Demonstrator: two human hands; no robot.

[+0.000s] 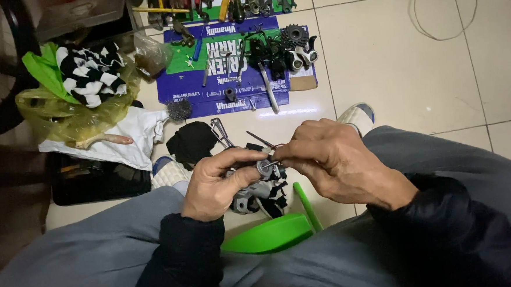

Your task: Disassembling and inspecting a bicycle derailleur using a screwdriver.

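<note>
My left hand [218, 183] grips a black and silver bicycle derailleur [262, 191] held between my knees, thumb and fingers wrapped around its upper body. Fingertips of my right hand [333, 160] pinch a small silver bolt [266, 167] on top of that part. A thin dark rod [260, 139] sticks up and left from the same spot. Both sleeves are dark, and grey trouser legs frame the hands.
A flattened blue and green carton [205, 82] on the tiled floor carries bike parts, a sprocket [294, 34] and levers. Hand tools [230, 2] lie beyond it. Left are a yellow bag with striped cloth [88, 73], white rag, black cloth [191, 142], pliers [222, 132]. A green plastic stool [272, 233] sits under me.
</note>
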